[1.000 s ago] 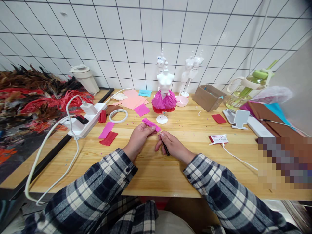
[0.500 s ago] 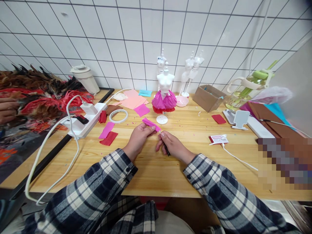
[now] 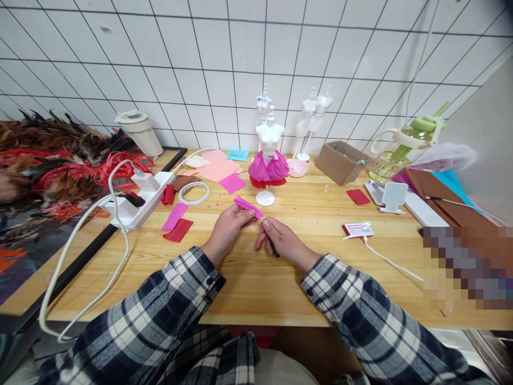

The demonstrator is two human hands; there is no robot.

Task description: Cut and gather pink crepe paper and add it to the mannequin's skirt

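Note:
My left hand [image 3: 229, 229] is closed on a folded strip of magenta crepe paper [image 3: 245, 204], pinching it between thumb and fingers. In my right hand [image 3: 282, 238] is a slim tool with a black handle [image 3: 274, 248]; a small bright tip shows at the lower end of the strip. My fingers hide most of the tool, so its kind is unclear. Behind both hands stands a white mini mannequin [image 3: 270, 135] in a ruffled magenta paper skirt [image 3: 267, 167] with a red lower edge.
At left lie magenta [image 3: 173, 216] and red paper pieces [image 3: 178, 230], a tape roll [image 3: 194, 184] and a power strip [image 3: 150, 206] with looping cables. A cardboard box [image 3: 340, 163], a drink bottle [image 3: 404, 144] and a phone stand [image 3: 393, 197] are at right. Another person's hand [image 3: 14, 185] is by feathers.
The view has shifted slightly. Both my hands keep nearly the same pose, with the strip and the tool still held together. The other person's hand at far left has moved a little.

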